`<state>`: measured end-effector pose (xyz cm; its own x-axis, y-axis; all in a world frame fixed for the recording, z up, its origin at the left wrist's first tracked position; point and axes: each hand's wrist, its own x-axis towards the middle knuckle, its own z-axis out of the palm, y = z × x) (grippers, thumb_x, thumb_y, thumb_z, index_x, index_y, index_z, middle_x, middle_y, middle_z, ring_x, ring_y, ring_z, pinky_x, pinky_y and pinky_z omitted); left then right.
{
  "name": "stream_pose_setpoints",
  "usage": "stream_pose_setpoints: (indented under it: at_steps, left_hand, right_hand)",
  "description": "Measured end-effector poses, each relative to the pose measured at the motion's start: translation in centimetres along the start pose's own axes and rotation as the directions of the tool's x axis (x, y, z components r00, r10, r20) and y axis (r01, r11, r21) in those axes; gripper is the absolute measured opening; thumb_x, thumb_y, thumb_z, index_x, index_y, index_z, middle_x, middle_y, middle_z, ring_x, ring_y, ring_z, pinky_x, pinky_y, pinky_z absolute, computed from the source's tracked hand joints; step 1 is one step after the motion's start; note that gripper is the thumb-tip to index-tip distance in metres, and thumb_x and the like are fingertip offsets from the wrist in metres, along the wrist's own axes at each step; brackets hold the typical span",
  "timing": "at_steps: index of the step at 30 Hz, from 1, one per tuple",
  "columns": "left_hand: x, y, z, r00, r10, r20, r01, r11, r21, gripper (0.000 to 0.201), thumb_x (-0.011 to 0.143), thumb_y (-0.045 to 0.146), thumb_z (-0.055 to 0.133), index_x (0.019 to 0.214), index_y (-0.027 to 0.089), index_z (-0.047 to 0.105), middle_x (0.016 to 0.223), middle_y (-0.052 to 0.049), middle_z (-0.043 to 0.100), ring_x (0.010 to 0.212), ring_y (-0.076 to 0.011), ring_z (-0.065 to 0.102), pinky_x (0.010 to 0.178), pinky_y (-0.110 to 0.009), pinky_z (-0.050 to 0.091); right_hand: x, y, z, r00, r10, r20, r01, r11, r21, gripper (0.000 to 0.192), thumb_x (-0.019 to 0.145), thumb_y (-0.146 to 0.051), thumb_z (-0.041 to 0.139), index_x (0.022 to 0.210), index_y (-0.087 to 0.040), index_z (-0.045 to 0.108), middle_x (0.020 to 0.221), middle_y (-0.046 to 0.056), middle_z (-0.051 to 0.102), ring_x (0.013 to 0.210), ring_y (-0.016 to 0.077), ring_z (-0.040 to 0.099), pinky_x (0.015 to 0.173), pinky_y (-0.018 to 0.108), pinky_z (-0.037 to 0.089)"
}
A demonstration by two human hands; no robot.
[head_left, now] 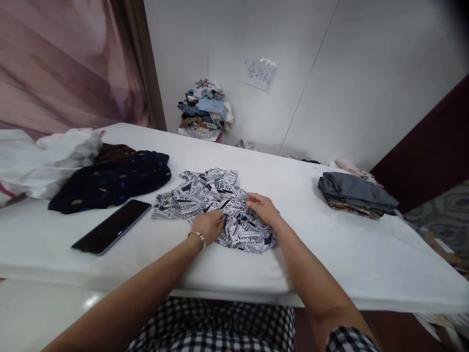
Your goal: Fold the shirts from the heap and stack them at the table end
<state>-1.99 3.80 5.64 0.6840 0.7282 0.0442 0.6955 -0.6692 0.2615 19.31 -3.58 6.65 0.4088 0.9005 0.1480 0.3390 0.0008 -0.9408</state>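
Observation:
A black-and-white newspaper-print garment (205,195) lies crumpled near the front edge of the white table (300,234). My left hand (208,225), with a bracelet at the wrist, pinches the cloth at its middle. My right hand (262,208) rests on the garment just to the right, fingers closed on a fold. Both hands touch the same garment, a few centimetres apart.
A dark phone (112,226) lies flat to the left of the garment. Behind it are a navy patterned garment (113,181) and white bags (44,156). A folded stack topped with grey cloth (353,194) sits right. A clothes pile (205,110) stands by the wall.

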Motion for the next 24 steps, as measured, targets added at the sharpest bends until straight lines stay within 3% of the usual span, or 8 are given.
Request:
stream_pose_setpoints:
  at_steps: [3,5,9,12,15,17,21,24]
  left_hand:
    - [0.2,-0.1,0.1,1.000,-0.001,-0.013,0.001,0.999,-0.048,0.023,0.088,0.036,0.043,0.088,0.023,0.062,0.089,-0.006,0.070,0.086,-0.0232,0.064,0.073,-0.033,0.042]
    - [0.2,-0.3,0.0,1.000,0.001,-0.023,-0.003,0.997,-0.083,0.024,0.088,0.038,0.043,0.087,0.023,0.062,0.090,-0.005,0.070,0.085,-0.0219,0.064,0.072,-0.032,0.042]
    - [0.1,-0.9,-0.2,0.999,0.000,-0.042,-0.007,0.989,-0.148,0.022,0.088,0.035,0.044,0.087,0.023,0.062,0.091,-0.003,0.069,0.084,-0.0192,0.063,0.071,-0.030,0.042]
    - [0.1,-1.3,-0.4,0.997,0.009,-0.071,-0.023,0.980,-0.195,0.021,0.087,0.030,0.045,0.098,0.025,0.062,0.099,-0.002,0.069,0.089,-0.0181,0.063,0.074,-0.029,0.044]
    - [0.1,-1.4,-0.3,0.988,0.042,-0.150,-0.078,0.967,-0.243,0.025,0.088,0.027,0.044,0.105,0.026,0.061,0.106,-0.003,0.067,0.097,-0.0186,0.062,0.079,-0.029,0.045]
    - [0.2,-1.5,-0.2,0.979,0.064,-0.194,-0.112,0.962,-0.249,0.027,0.088,0.023,0.043,0.107,0.025,0.062,0.109,-0.003,0.067,0.101,-0.0194,0.061,0.082,-0.030,0.045]
    - [0.4,-1.6,0.1,0.975,0.086,-0.205,-0.136,0.960,-0.243,0.029,0.085,0.015,0.042,0.099,0.022,0.066,0.098,-0.006,0.069,0.097,-0.0208,0.062,0.081,-0.031,0.047]
    - [0.5,-1.8,0.1,0.970,0.067,-0.234,-0.131,0.955,-0.266,0.028,0.085,0.013,0.041,0.094,0.021,0.066,0.094,-0.006,0.069,0.093,-0.0205,0.062,0.080,-0.032,0.047]
  right_hand:
    - [1.6,-1.3,1.3,0.995,0.038,0.096,-0.023,0.989,-0.149,0.040,0.062,-0.038,0.077,0.098,-0.023,0.068,0.100,0.004,0.070,0.095,0.0249,0.061,0.092,0.041,0.044]
    - [2.2,-2.1,2.4,0.990,0.027,0.141,0.011,0.965,-0.262,0.035,0.061,-0.040,0.077,0.089,-0.022,0.067,0.092,0.003,0.068,0.088,0.0245,0.060,0.085,0.038,0.045]
    - [2.0,-3.7,4.4,0.969,0.040,0.245,0.081,0.882,-0.465,0.021,0.067,-0.036,0.068,0.063,-0.021,0.054,0.063,-0.004,0.053,0.064,0.0159,0.049,0.066,0.028,0.039]
    - [1.6,-4.8,4.7,0.962,0.033,0.270,0.098,0.884,-0.457,0.024,0.071,-0.034,0.061,0.058,-0.020,0.046,0.054,-0.007,0.041,0.057,0.0117,0.040,0.059,0.024,0.033]
    - [1.7,-5.0,4.4,0.971,0.015,0.239,0.059,0.953,-0.298,0.020,0.073,-0.037,0.059,0.067,-0.019,0.053,0.061,-0.006,0.050,0.064,0.0127,0.046,0.061,0.024,0.037]
    - [1.9,-4.6,4.3,0.971,0.076,0.228,-0.029,0.978,-0.204,0.022,0.073,-0.040,0.061,0.080,-0.019,0.061,0.074,-0.004,0.061,0.074,0.0156,0.054,0.068,0.026,0.044]
    - [2.4,-3.5,5.2,0.948,0.248,0.200,-0.204,0.954,-0.219,0.051,0.060,-0.040,0.077,0.104,-0.018,0.065,0.109,0.007,0.067,0.104,0.0234,0.058,0.091,0.036,0.046]
    - [2.7,-3.9,5.8,0.922,0.331,0.202,-0.295,0.937,-0.185,0.060,0.053,-0.038,0.083,0.106,-0.018,0.065,0.116,0.009,0.066,0.112,0.0266,0.057,0.097,0.039,0.045]
